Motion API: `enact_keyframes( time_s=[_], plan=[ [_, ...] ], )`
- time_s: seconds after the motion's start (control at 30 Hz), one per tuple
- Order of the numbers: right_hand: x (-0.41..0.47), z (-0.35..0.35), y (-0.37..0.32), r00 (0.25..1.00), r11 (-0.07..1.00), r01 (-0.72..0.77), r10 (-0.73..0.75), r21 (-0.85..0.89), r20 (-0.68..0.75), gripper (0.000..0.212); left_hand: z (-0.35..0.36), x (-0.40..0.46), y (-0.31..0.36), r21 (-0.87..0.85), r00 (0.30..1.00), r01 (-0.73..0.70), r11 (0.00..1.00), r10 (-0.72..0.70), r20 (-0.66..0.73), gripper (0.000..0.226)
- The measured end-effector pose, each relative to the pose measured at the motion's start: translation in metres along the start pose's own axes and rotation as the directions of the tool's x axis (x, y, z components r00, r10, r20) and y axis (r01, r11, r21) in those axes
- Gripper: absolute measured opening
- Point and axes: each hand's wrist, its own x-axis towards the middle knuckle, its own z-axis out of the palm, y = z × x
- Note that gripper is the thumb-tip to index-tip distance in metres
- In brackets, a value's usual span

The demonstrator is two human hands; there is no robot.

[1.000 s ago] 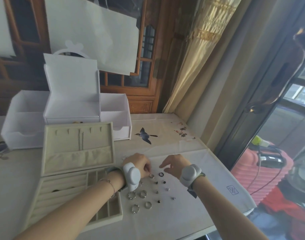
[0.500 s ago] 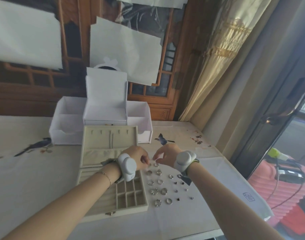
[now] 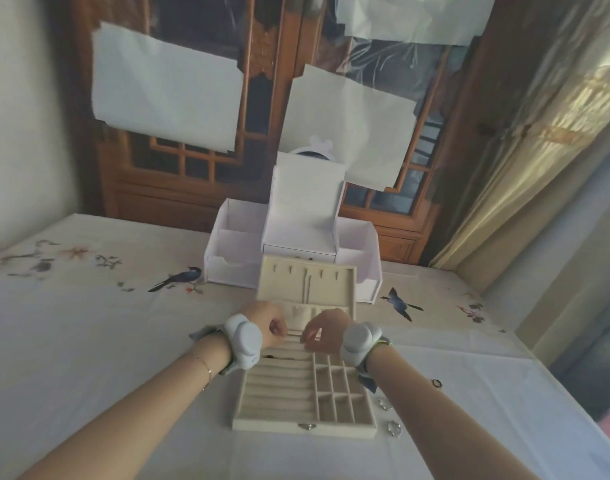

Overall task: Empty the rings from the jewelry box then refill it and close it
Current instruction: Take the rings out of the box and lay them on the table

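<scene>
Head view: the beige jewelry box (image 3: 305, 393) lies open on the white tablecloth (image 3: 89, 341), its lid (image 3: 307, 284) raised at the far side. Its ring rolls fill the left part and small square compartments the right. Both hands hover over the far end of the ring rolls. The left hand (image 3: 267, 325) has its fingers curled, tips pressed together; whether they pinch a ring I cannot tell. The right hand (image 3: 326, 329) also has curled fingers with thumb and forefinger meeting, the contents too small to make out. Several rings (image 3: 393, 427) lie on the cloth just right of the box's near corner. A white organizer (image 3: 296, 244) stands beyond the lid.
</scene>
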Motion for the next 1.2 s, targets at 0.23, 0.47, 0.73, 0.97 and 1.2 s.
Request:
enact_keyframes(
  time_s=[0.23,0.47,0.73,0.97,1.2],
  plan=[
    [0.023,0.019,-0.017,0.991,0.998,0.000,0.008,-0.056,0.133,0.020,0.004,-0.005,-0.029,0.022,0.995,0.065,0.998,-0.067,0.078,0.022],
    [0.028,0.023,-0.019,0.985,0.996,-0.022,0.037,-0.090,0.167,0.022,0.017,0.000,-0.032,0.032,0.987,0.082,0.996,-0.085,0.136,0.024],
    [0.034,0.024,-0.022,0.978,0.990,-0.067,0.090,-0.122,0.190,0.022,0.020,0.004,-0.031,0.061,0.986,0.085,0.994,-0.093,0.139,0.023],
    [0.045,0.034,-0.016,0.970,0.979,-0.099,0.134,-0.178,0.200,0.018,0.017,0.008,-0.023,0.140,0.963,0.061,0.988,-0.095,0.253,0.029],
    [0.049,0.043,-0.012,0.966,0.959,-0.093,0.152,-0.267,0.210,0.024,0.016,0.020,-0.016,0.181,0.910,0.004,0.984,-0.078,0.408,0.036]
  ],
)
